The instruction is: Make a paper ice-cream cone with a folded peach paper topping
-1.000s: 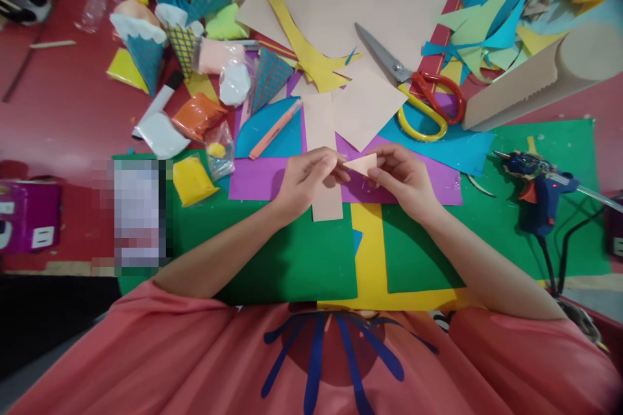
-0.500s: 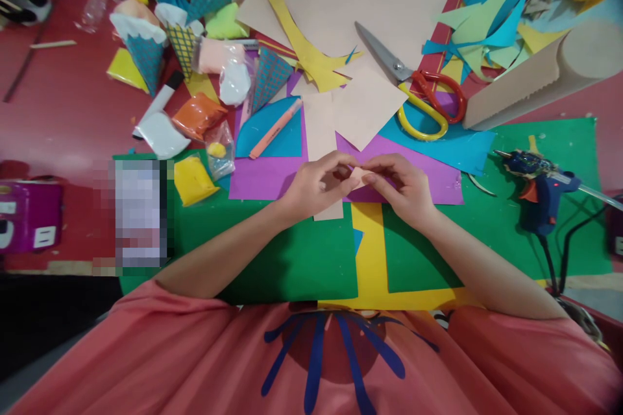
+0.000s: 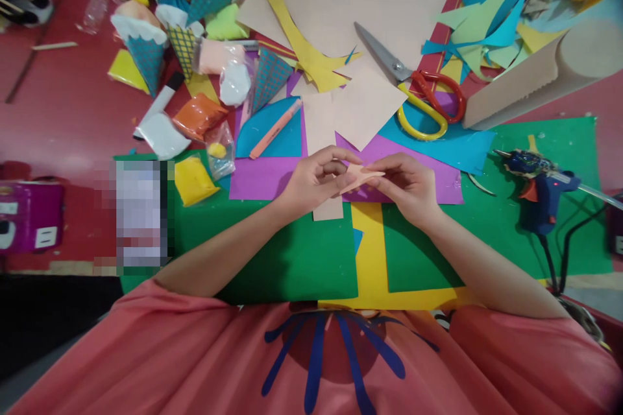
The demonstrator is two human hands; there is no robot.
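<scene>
Between my two hands is a small piece of peach paper, bent to a narrow point at its right end. My left hand pinches its left part between thumb and fingers. At the pointed end, the fingertips of my right hand close on the same piece. Both hands are above a purple sheet. A peach strip lies partly under my left hand, and a peach square is just beyond the fingers.
Scissors with red and yellow handles lie beyond my right hand. A glue gun rests on a green sheet at the right. Patterned paper cones and bagged clay crowd the back left. A peach roll stands back right.
My right hand has shifted slightly right along the peach paper piece. More of the piece now shows, with its pointed end toward the right. The things around stay where they were.
</scene>
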